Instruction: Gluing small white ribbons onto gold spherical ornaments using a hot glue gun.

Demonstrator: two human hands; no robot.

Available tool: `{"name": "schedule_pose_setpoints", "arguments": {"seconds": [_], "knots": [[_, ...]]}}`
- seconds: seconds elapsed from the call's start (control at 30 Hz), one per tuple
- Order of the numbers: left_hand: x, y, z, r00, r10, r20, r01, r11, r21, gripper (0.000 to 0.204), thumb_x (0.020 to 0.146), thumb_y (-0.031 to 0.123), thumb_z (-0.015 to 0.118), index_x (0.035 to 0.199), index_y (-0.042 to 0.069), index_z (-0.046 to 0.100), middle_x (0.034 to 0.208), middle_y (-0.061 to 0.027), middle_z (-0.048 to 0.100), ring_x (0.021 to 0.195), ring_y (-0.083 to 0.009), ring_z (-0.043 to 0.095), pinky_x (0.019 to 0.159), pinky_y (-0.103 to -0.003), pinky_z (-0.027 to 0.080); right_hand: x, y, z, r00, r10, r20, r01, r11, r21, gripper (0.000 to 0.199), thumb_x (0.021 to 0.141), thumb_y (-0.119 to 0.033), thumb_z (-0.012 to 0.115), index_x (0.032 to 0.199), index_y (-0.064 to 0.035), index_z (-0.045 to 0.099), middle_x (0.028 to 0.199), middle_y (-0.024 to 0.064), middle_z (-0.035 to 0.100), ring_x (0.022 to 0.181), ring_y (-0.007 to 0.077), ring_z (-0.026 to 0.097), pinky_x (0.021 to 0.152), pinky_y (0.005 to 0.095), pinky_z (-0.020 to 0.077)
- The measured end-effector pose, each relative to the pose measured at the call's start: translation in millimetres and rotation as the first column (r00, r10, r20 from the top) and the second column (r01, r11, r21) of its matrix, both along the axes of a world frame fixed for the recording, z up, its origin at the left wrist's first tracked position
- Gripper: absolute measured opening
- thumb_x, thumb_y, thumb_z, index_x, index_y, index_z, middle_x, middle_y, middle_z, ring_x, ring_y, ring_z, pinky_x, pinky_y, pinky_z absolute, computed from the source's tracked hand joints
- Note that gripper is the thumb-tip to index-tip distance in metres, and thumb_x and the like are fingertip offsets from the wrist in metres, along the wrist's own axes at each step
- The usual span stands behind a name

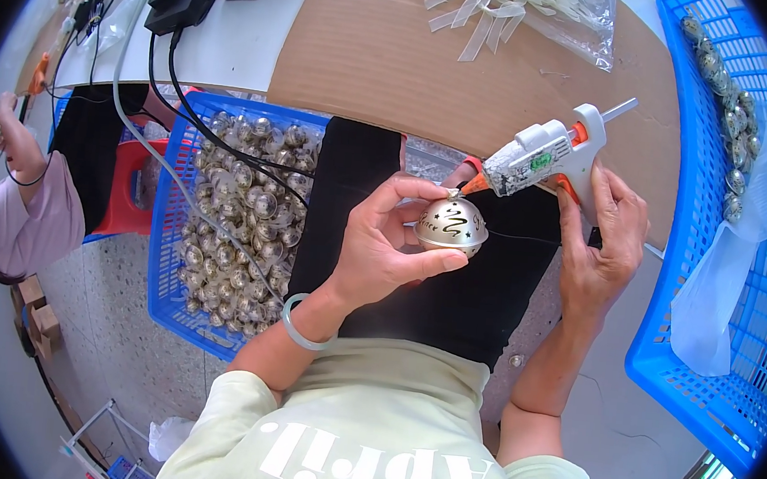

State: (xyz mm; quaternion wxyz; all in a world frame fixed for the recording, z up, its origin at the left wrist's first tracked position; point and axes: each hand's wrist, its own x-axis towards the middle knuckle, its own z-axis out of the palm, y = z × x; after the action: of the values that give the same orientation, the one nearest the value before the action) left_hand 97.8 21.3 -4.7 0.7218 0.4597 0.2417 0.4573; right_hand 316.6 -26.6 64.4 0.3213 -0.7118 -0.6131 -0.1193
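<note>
Above my lap, my left hand (390, 234) is closed round a shiny champagne-coloured ball ornament (453, 225) with dark cut-out shapes and a raised band round its middle. My right hand (605, 227) grips the handle of a white hot glue gun (537, 157) with an orange nozzle and trigger. A glue stick (620, 109) pokes out of the gun's back end. The nozzle tip is at the top of the ornament; whether it touches is too small to tell. Part of the ornament is hidden behind my left fingers.
A blue basket (166, 248) full of similar ornaments stands at my left, with black cables crossing it. Brown cardboard (355, 45) covers the table ahead, bearing a bag of pale ribbons (513, 5). Another blue basket (666, 346) is at my right. A co-worker's arm (27, 199) shows far left.
</note>
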Motion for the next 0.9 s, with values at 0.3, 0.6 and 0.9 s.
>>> {"name": "schedule_pose_setpoints", "arguments": {"seconds": [0.3, 0.6, 0.9], "knots": [[-2.5, 0.6, 6.2, 0.999, -0.004, 0.050, 0.009, 0.996, -0.089, 0.062, 0.070, 0.000, 0.090, 0.122, 0.000, 0.057, 0.117, -0.0064, 0.056, 0.111, -0.0182, 0.061, 0.099, -0.034, 0.052, -0.1, 3.3, 2.5, 1.000, 0.002, 0.003, -0.002, 1.000, -0.012, 0.047, 0.077, -0.005, 0.083, 0.122, -0.0099, 0.073, 0.111, 0.0097, 0.070, 0.106, 0.0247, 0.063, 0.095, 0.0406, 0.0467], [-67.9, -19.8, 13.6, 0.985, -0.100, 0.143, 0.130, 0.966, -0.223, 0.057, 0.075, 0.002, 0.086, 0.124, 0.001, 0.057, 0.117, -0.0093, 0.064, 0.108, -0.0179, 0.065, 0.096, -0.035, 0.054, -23.4, -4.4, 42.5, 0.999, -0.004, 0.040, 0.011, 0.986, -0.168, 0.046, 0.083, -0.015, 0.080, 0.125, -0.0030, 0.068, 0.117, 0.0137, 0.067, 0.109, 0.0291, 0.062, 0.098, 0.0421, 0.0440], [-157.2, -36.9, -3.0, 0.996, 0.075, 0.046, -0.059, 0.958, -0.280, 0.059, 0.082, 0.027, 0.084, 0.127, 0.006, 0.054, 0.113, -0.0154, 0.067, 0.099, -0.0377, 0.071, 0.074, -0.042, 0.065, -38.8, 60.8, 109.8, 0.968, 0.211, 0.139, -0.194, 0.973, -0.127, 0.024, 0.096, -0.011, 0.064, 0.117, 0.0010, 0.069, 0.121, 0.0172, 0.066, 0.109, 0.0340, 0.063, 0.095, 0.0402, 0.0480]]}}
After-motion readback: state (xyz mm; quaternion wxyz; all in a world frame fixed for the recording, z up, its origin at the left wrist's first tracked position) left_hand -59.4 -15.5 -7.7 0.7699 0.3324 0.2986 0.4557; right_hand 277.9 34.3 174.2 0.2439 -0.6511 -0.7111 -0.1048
